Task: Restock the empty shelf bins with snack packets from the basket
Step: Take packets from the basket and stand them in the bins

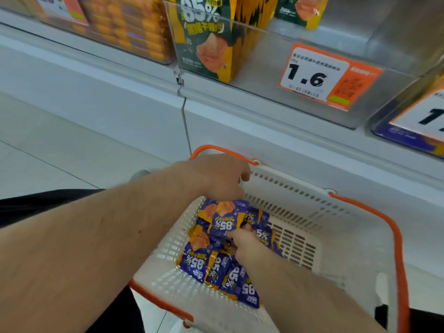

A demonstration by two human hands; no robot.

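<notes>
**Both hands in the basket among the purple packets**

A white perforated basket (pixel 300 205) with orange handles (pixel 394 236) is seen in the lower centre of the frame, set against the pale base of the shelving. A heap of purple and yellow snack packets (pixel 204 260) marked "85%" is gathered in its left half; the right half of the floor is bare.

The left hand (pixel 216 176) is held above the far left corner of the basket, its fingers curled downward and closed on the top edge of one purple packet (pixel 223 219), which is lifted slightly over the heap. The right hand (pixel 245 243) is sunk into the pile at centre, fingers bent around packets; exactly which one is gripped cannot be told.

In the upper part of the frame a clear shelf bin (pixel 312 97) is seen, holding a few green and yellow packets (pixel 204 39) at its left and bearing an orange price tag (pixel 329 75) reading "1.6".
</notes>
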